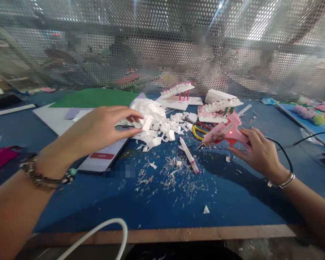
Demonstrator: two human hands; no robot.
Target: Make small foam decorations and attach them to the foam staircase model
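Observation:
My right hand (256, 151) grips a pink glue gun (226, 133) with a lit red lamp, its nozzle pointing left and down over the blue table top (157, 206). My left hand (103, 128) reaches across a phone (104, 159) to a heap of white foam scraps (154, 122), thumb and fingers pinching a small white piece at the heap's edge. A white and pink stick (189, 155) lies between the hands among foam crumbs.
Yellow-handled scissors (197, 130) lie by the glue gun. Two white foam models with pink trim (178, 94) (219, 107) stand behind. Green and white sheets (97, 97) lie at the back left. A perforated metal screen (162, 43) closes the far side. A white cable (97, 231) loops at the near edge.

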